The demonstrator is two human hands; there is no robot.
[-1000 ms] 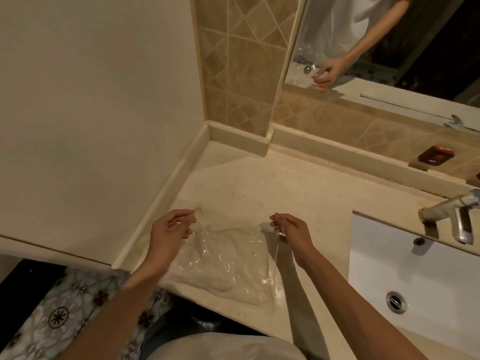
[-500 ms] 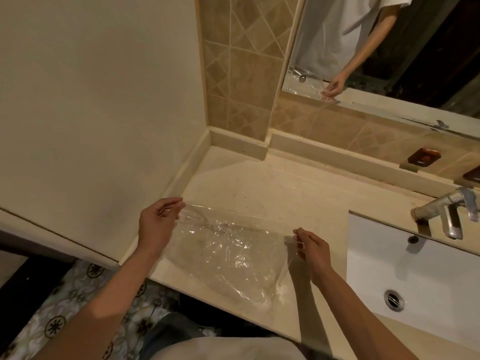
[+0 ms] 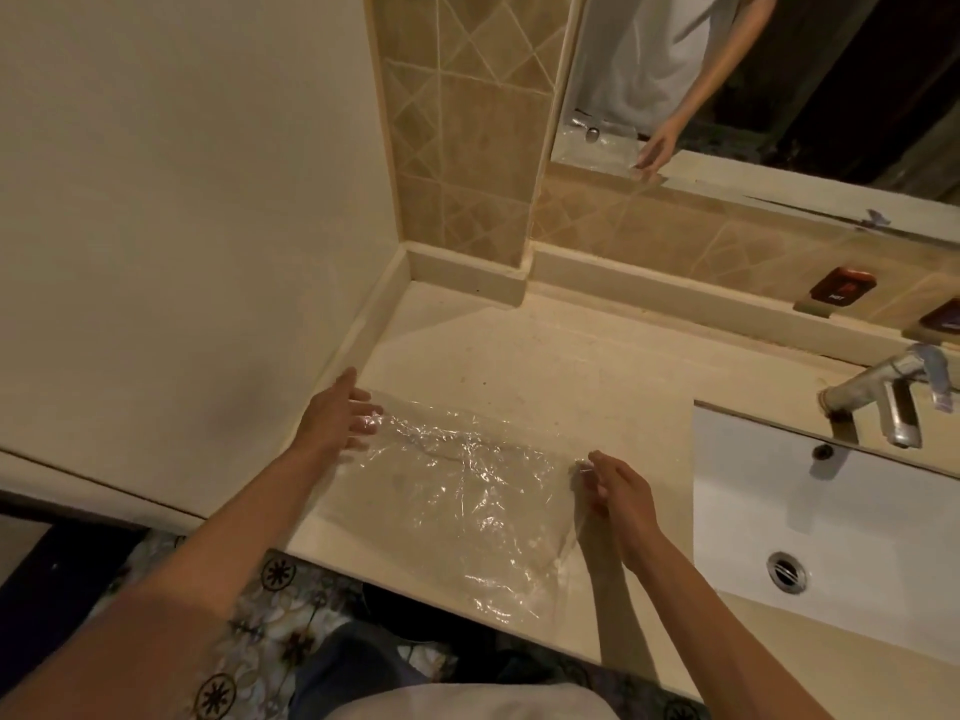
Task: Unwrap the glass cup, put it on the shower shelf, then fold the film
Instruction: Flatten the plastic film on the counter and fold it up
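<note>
The clear plastic film (image 3: 457, 491) lies spread out and wrinkled on the beige countertop (image 3: 545, 366), reaching its front edge. My left hand (image 3: 335, 413) rests at the film's far left corner, fingers stretched out and apart, with the fingertips on the film. My right hand (image 3: 621, 493) is at the film's right edge, fingers curled and pinching the far right corner. The glass cup and the shower shelf are not in view.
A white sink basin (image 3: 831, 511) with a drain and a metal faucet (image 3: 883, 397) sits right of the film. A plain wall (image 3: 182, 200) borders the counter on the left. A mirror (image 3: 779, 70) hangs behind, with two brown items (image 3: 841, 291) on the ledge below.
The hands moved apart and drew the film from a bunched, narrower shape into a wide flat sheet. My left hand's fingers went from pinching to stretched flat.
</note>
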